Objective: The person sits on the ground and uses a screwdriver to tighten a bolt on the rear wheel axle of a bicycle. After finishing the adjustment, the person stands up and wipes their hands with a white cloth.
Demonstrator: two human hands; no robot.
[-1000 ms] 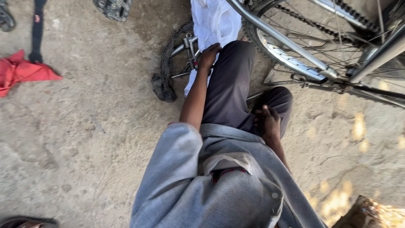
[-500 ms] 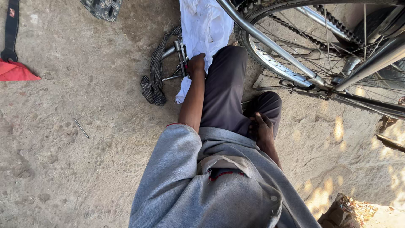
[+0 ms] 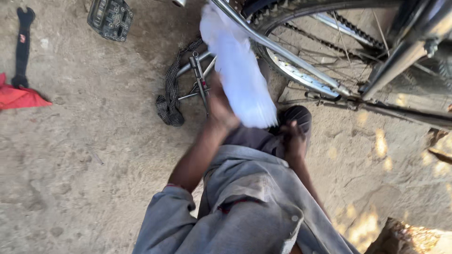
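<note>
Our left fingers (image 3: 221,110) close on a white cloth (image 3: 240,75), blurred, beside the bike frame (image 3: 282,51); our right hand (image 3: 294,141) rests on our knee, fingers loosely curled, holding nothing. A pedal (image 3: 110,19) and spanner (image 3: 21,47) lie off on the ground, so refitting seems left.

You wear a grey shirt (image 3: 249,207) with rolled sleeves, a buttoned chest pocket and dark trousers (image 3: 254,138); your hands are bare.
</note>
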